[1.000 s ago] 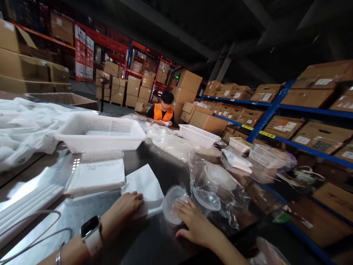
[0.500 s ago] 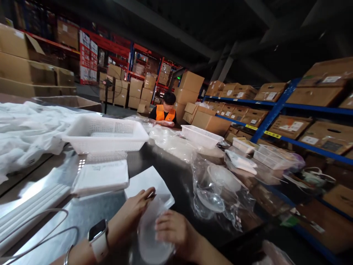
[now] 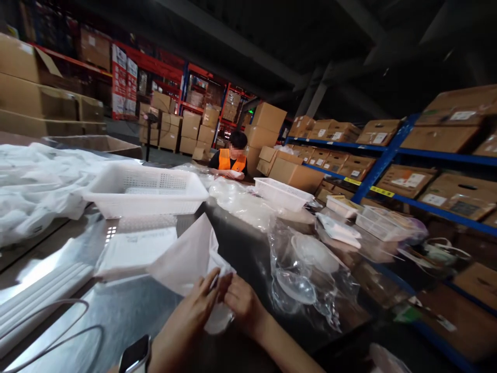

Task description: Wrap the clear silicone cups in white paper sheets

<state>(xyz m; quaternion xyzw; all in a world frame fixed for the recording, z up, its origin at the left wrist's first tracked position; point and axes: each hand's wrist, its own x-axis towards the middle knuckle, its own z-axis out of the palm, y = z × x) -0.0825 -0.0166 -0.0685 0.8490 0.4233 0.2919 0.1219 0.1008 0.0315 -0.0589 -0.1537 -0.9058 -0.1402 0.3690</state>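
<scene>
White bag (image 3: 186, 259) lifts off the steel table (image 3: 116, 311); my left hand (image 3: 190, 316) pinches its mouth. My right hand (image 3: 240, 303) pinches the clear lid (image 3: 217, 321) inside.

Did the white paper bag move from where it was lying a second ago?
Yes. The white paper bag was flat on the metal table; now both hands lift it up, its top nearer the white basket.

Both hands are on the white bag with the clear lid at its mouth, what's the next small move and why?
Probably push the clear lid deeper into the white bag. The left hand holds the bag's edge lifted, the right hand pinches at its mouth, and part of the lid shows below the opening.
</scene>
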